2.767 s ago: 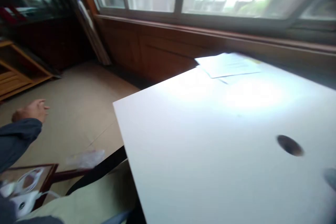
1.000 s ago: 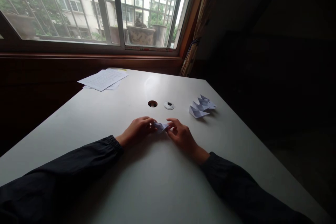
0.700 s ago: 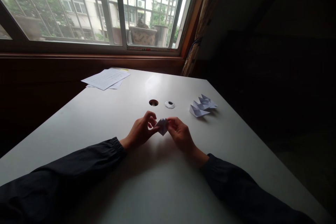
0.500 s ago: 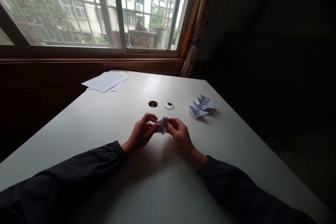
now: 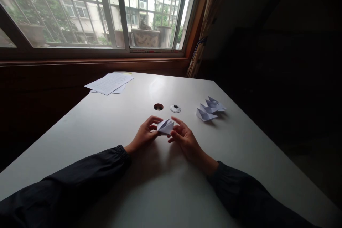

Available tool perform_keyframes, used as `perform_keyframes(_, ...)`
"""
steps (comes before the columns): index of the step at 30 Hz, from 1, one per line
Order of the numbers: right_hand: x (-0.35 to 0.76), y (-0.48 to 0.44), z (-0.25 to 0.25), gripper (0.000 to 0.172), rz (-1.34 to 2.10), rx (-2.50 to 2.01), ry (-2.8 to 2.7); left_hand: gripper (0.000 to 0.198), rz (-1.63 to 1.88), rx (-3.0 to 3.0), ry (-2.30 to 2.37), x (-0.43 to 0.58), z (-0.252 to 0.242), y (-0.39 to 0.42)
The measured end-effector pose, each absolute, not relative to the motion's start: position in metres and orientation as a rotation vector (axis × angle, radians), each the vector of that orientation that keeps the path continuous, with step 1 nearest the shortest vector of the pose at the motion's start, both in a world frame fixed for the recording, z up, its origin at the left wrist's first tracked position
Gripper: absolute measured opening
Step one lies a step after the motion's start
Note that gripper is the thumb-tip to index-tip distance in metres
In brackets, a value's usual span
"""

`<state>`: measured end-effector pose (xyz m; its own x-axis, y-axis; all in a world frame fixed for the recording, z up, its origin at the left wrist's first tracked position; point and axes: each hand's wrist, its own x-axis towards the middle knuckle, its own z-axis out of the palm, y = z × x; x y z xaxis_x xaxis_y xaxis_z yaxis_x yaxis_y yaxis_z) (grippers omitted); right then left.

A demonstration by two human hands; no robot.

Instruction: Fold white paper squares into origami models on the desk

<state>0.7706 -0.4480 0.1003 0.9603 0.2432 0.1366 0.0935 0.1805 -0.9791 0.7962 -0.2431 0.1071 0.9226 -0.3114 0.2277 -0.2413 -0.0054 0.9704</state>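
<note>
The left hand [image 5: 144,131] pinches a creased, pointed paper fold [image 5: 166,127]; the right hand [image 5: 187,142], fingers parted, perhaps touches its edge. Beneath the fingers lies a glossy white tabletop [image 5: 93,124]; beyond them, a barred window [image 5: 122,14].

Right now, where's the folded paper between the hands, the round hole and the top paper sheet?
Folded paper [image 5: 166,129]: head view, front flap.
Round hole [image 5: 158,107]: head view, dark opening.
Top paper sheet [image 5: 109,83]: head view, middle.

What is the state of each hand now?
Left hand: closed, holding the folded paper.
Right hand: partly open beside the paper; contact cannot be told.
</note>
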Motion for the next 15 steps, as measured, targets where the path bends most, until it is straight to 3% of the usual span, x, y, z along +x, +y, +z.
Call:
perform_keyframes(3, 0.774, -0.448, 0.101, 0.056, 0.171, -1.453, -0.357, 0.034, -0.071, 1.562, -0.475, 0.796, 0.11, -0.242)
perform_keyframes(7, 0.78, -0.447, 0.104, 0.064, 0.259, -1.475, -0.37, 0.028, -0.122, 1.552, -0.515, 0.798, 0.111, -0.241)
perform_keyframes(15, 0.793, -0.449, 0.102, 0.056, 0.313, -1.49, -0.312, 0.027, -0.113, 1.687, -0.473, 0.808, 0.107, -0.243)
